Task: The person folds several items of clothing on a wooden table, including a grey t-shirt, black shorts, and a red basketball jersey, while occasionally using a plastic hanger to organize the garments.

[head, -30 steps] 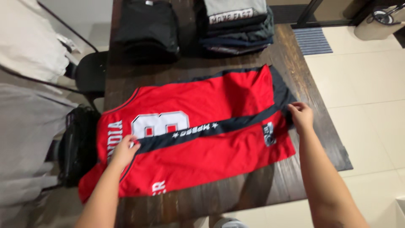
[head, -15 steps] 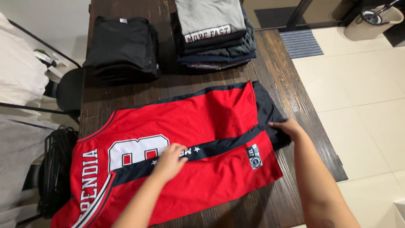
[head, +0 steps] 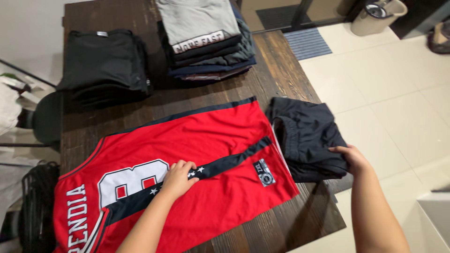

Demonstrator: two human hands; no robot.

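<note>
Cloth on dark, grainy wood

The red jersey (head: 206, 140) was a smooth, slightly shiny synthetic cloth with a dark band and white lettering laid flat on it; the black garment (head: 307, 136) beside it looked a matt, soft, crumpled fabric. The table (head: 281, 61) was dark brown wood with a rough, streaked grain and a faint sheen. The black folded stack (head: 105, 63) was matt cloth, and the grey-topped stack (head: 204, 33) was soft, dull knit. The floor (head: 375, 89) was pale, smooth tile with a light gloss, and the doormat (head: 307, 43) looked ribbed
</note>
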